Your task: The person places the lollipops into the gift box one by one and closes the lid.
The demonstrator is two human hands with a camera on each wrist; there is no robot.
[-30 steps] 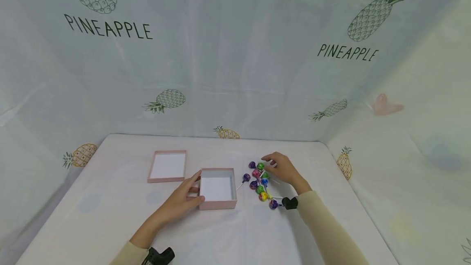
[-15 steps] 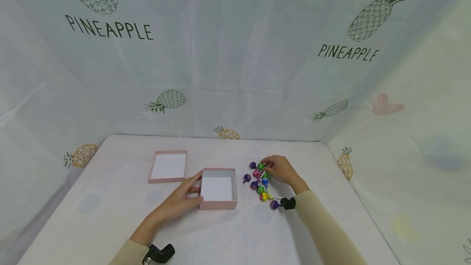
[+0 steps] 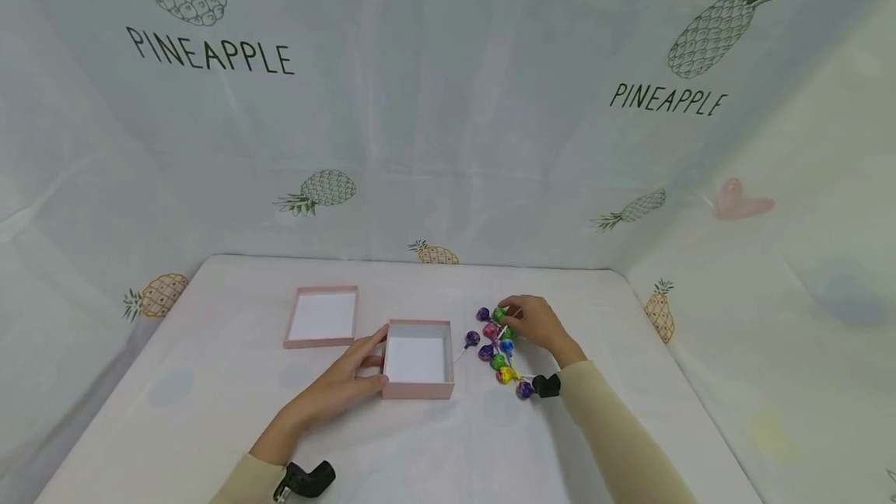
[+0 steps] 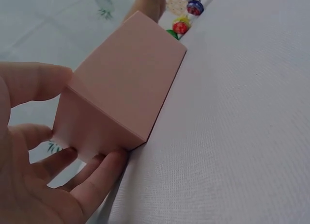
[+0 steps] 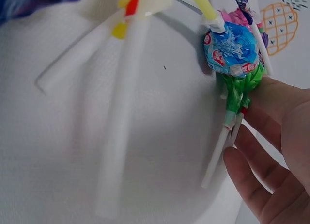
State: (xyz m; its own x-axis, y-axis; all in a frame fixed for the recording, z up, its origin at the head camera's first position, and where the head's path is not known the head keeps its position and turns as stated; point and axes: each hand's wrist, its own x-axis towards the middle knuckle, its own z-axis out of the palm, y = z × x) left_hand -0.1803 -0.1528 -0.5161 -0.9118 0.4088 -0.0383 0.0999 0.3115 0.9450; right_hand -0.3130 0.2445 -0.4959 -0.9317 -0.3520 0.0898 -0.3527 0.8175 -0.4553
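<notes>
My left hand [image 3: 339, 381] holds the left side of an open pink box [image 3: 418, 390] with a white inside, thumb near the front corner and index finger at the back one. In the left wrist view, fingertips press on the box's side wall [image 4: 92, 127]. My right hand [image 3: 539, 323] pinches a green lollipop [image 3: 500, 313] at the back of a pile, its fingertips partly hidden. Beside those fingers, the right wrist view has a blue lollipop [image 5: 231, 48] and green wrapper [image 5: 236, 93] with white sticks.
A pink lid [image 3: 320, 344] lies inside up, behind and left of the box. A purple lollipop [image 3: 472, 338] sits between box and pile. Toward the front are a yellow lollipop [image 3: 505, 375] and another purple-wrapped lollipop [image 3: 525, 390]. A white cloth [image 3: 210, 411] covers the table.
The right hand's fingers have closed in on the green lollipop at the back of the pile. The left hand and box keep their places.
</notes>
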